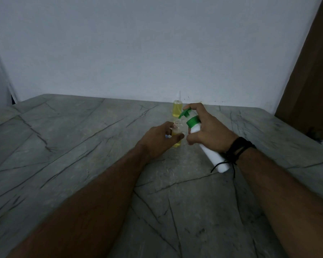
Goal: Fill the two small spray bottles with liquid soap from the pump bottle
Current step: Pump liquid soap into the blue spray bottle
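Right hand [207, 131] tilts pump bottle [209, 149] over open spray bottle [176, 135].

The left hand [161, 139] hides much of the small clear uncapped spray bottle of yellow liquid [176, 135]. The right hand [207, 130] covers the tilted white pump bottle's [211, 155] middle.

A plain room indoors, likely in a home.
A veined grey stone counter [67, 138] meets a bare painted wall [138, 49]; a dark wooden panel [311, 75] stands at upper right.
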`<state>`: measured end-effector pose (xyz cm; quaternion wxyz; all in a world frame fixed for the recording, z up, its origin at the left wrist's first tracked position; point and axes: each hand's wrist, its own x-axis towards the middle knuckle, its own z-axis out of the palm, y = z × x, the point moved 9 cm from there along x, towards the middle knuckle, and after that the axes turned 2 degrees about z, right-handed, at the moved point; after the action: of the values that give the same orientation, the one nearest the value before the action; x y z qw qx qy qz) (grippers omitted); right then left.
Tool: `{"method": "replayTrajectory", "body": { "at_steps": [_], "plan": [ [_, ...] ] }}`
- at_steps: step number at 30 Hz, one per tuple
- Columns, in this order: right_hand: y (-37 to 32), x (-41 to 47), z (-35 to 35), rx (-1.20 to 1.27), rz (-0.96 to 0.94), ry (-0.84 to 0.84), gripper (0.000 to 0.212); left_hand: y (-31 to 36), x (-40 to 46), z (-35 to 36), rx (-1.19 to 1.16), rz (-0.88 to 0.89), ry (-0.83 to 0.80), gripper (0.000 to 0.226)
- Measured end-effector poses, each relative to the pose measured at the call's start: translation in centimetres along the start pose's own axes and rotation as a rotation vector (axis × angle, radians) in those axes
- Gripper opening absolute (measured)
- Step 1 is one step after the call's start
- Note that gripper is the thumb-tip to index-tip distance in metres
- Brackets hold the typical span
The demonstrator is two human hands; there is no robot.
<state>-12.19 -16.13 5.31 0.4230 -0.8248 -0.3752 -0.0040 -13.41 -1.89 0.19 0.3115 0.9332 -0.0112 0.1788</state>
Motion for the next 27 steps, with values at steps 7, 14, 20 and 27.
{"method": "replayTrajectory", "body": {
  "at_steps": [7, 14, 20, 27],
  "plan": [
    [0.02, -0.05, -0.08, -0.006, 0.006, 0.011, 0.084, 0.22, -0.05, -0.01, 0.000, 0.000, 0.001, 0.059],
    [-0.05, -0.01, -0.10, -0.008, 0.004, 0.006, 0.083, 0.34, -0.20, -0.21, -0.016, -0.005, 0.017, 0.059],
    [0.01, -0.02, 0.07, -0.008, 0.009, 0.003, 0.084, 0.32, -0.22, -0.13, -0.012, -0.005, 0.006, 0.059],
    [-0.18, 0.00, 0.08, -0.012, 0.001, -0.002, 0.081, 0.36, -0.19, -0.26, -0.002, -0.001, 0.013, 0.059]
  ]
}}
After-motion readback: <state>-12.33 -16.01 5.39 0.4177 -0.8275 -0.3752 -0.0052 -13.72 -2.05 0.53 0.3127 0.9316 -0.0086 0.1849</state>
